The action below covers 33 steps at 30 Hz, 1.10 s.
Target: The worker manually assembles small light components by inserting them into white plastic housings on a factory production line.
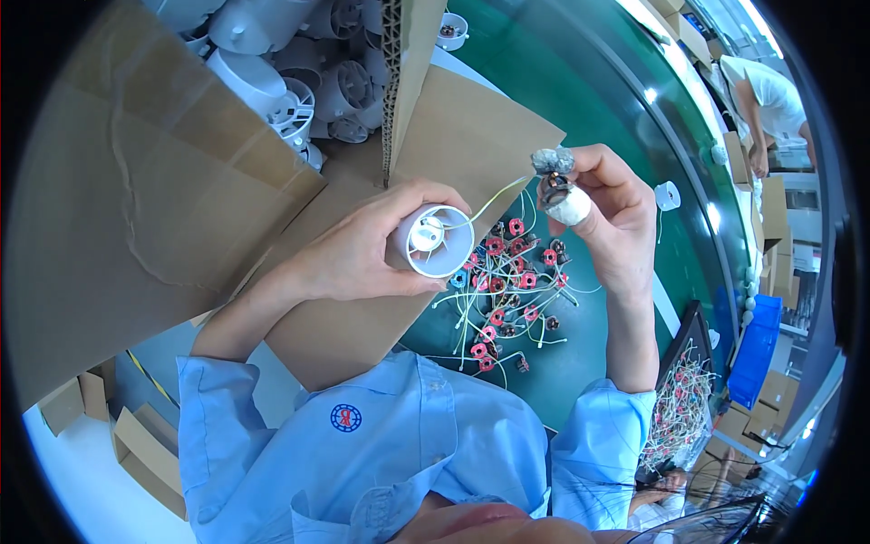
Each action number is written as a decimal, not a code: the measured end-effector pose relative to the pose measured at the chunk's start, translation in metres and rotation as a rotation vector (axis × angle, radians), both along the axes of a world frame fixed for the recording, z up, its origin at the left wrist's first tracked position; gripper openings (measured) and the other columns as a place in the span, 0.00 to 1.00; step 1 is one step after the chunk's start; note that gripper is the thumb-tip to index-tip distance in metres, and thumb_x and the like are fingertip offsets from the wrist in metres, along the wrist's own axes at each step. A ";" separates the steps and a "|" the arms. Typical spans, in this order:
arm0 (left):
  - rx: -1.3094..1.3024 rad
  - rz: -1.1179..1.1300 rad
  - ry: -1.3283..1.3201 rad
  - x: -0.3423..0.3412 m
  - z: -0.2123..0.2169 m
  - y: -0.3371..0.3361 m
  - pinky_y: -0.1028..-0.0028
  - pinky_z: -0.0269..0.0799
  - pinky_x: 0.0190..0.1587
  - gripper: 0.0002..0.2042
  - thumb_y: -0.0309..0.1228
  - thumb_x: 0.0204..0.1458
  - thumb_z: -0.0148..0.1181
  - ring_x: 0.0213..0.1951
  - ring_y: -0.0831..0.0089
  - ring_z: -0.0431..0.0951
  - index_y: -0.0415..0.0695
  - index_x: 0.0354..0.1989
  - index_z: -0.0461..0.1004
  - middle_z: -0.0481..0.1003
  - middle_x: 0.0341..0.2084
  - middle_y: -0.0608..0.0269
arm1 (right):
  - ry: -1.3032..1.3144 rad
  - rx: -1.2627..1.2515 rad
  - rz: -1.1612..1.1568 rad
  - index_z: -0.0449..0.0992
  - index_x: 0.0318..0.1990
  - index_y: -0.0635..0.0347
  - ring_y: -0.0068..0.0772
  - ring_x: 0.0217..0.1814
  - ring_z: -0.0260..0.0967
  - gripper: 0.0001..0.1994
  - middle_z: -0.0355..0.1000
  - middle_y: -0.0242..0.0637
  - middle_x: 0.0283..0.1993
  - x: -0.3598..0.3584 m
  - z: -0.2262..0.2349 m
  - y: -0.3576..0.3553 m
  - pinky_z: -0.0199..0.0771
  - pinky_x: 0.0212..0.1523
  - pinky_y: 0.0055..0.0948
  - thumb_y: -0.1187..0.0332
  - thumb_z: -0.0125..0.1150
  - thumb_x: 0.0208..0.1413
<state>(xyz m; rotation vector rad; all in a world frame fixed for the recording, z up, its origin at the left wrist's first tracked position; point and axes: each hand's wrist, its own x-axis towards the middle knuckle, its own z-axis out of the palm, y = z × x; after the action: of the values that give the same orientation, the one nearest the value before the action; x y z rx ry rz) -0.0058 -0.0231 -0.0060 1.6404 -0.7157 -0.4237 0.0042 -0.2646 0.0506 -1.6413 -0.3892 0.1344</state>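
My left hand [372,243] is closed around a white plastic cylindrical housing [436,241], its open end with an inner hub turned up. Raised to the right of it, my right hand [618,218] pinches a small dark motor part with copper windings [554,189] between thumb and fingertip. White and grey coverings wrap those two digits and partly hide the part. Thin pale wires [498,196] run from the housing toward the pinched part. Between and below both hands, a pile of small wired coils with red rings [498,281] lies on the green surface; one ring is blue.
A cardboard box [362,163] full of white housings [263,82] stands at upper left, flaps spread. Single housings sit on the green belt [562,63]. At right are a black tray of wired parts [675,408] and a blue bin [757,349]. Another person [766,100] works farther off.
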 end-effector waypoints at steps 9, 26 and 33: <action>0.011 -0.006 0.018 0.000 -0.001 -0.001 0.71 0.64 0.53 0.31 0.27 0.36 0.69 0.50 0.72 0.69 0.42 0.53 0.63 0.69 0.46 0.61 | -0.298 -0.408 0.022 0.71 0.45 0.70 0.21 0.34 0.69 0.19 0.72 0.36 0.38 0.001 0.016 0.012 0.70 0.35 0.20 0.70 0.66 0.46; -0.103 -0.084 0.164 0.006 -0.006 0.002 0.71 0.68 0.50 0.30 0.36 0.38 0.71 0.46 0.73 0.72 0.41 0.51 0.66 0.72 0.43 0.61 | -0.434 -0.410 0.116 0.71 0.47 0.69 0.30 0.39 0.73 0.17 0.72 0.41 0.42 0.008 0.005 0.027 0.74 0.38 0.24 0.79 0.61 0.48; -0.120 -0.091 0.170 0.005 -0.005 0.000 0.71 0.68 0.50 0.30 0.36 0.38 0.71 0.45 0.73 0.73 0.40 0.51 0.66 0.72 0.42 0.61 | -0.576 -0.498 0.117 0.73 0.45 0.68 0.28 0.36 0.73 0.16 0.73 0.40 0.39 0.012 0.011 0.032 0.73 0.33 0.23 0.82 0.60 0.44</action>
<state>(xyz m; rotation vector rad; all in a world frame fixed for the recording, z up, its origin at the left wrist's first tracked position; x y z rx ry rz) -0.0004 -0.0230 -0.0115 1.4440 -0.6767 -0.5672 0.0159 -0.2322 0.0611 -2.1409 -0.9494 -0.1761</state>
